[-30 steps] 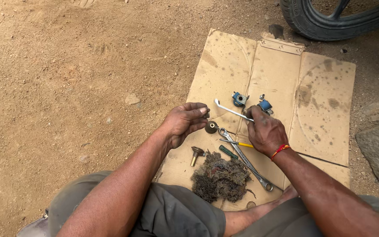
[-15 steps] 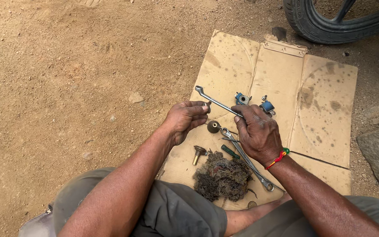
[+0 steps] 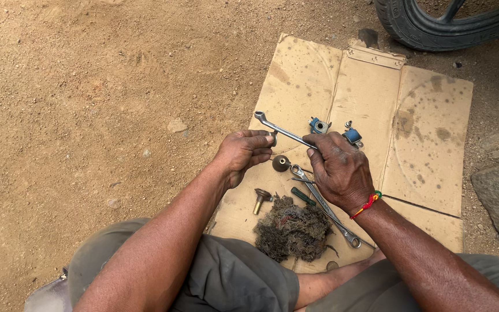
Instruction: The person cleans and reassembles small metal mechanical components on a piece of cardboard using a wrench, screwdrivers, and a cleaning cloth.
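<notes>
Rag wad (image 3: 293,230), brass bolt (image 3: 259,200), second wrench (image 3: 324,205), blue parts (image 3: 319,125) lying on cardboard (image 3: 428,127). Right hand (image 3: 342,170) clenching wrench (image 3: 275,127) above cardboard; left hand (image 3: 244,153) pinching small metal piece (image 3: 274,137) beside it.

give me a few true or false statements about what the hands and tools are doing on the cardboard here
1. The right hand holds a long ring spanner. True.
2. The left hand lies flat on the dirt. False: it is raised over the cardboard sheet, fingers pinched on a small part too tiny to identify.
3. A wad of dirty cotton waste lies on the cardboard near the person's legs. True.
4. The two small blue parts sit on the bare ground. False: they rest on the cardboard.
5. A tyre shows at the top edge. True.
</notes>
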